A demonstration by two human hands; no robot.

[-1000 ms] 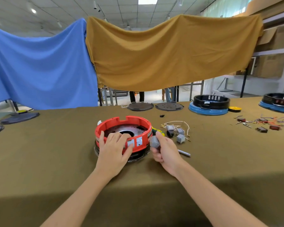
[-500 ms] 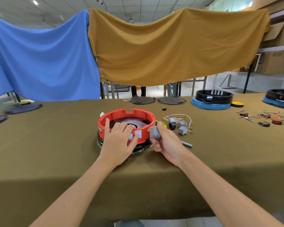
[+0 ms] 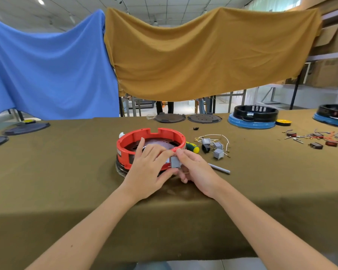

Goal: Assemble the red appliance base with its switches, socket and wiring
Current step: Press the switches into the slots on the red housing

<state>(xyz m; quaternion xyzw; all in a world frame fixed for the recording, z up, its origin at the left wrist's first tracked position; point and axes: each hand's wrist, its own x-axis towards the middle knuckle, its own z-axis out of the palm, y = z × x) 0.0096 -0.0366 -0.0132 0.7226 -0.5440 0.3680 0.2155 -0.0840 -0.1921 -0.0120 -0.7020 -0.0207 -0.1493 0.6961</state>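
Note:
The red appliance base (image 3: 133, 139), a round ring on a dark plate, sits mid-table. My left hand (image 3: 148, 168) grips its near wall, fingers curled over the rim and thumb under the front. My right hand (image 3: 195, 170) pinches a small grey switch (image 3: 175, 162) and holds it against the outside of the base's front wall. More grey switches (image 3: 217, 151) with white wires (image 3: 213, 136) lie just right of the base.
A green-and-yellow screwdriver (image 3: 192, 147) lies against the base's right side, a grey pen-like rod (image 3: 220, 168) beside my right hand. Black-and-blue bases (image 3: 252, 117) and dark discs (image 3: 170, 117) stand at the back. Red switches and coloured wires (image 3: 318, 139) lie far right.
My right hand has carried the grey switch leftward, from beside the base to against its front wall. My left hand's thumb has shifted to meet it.

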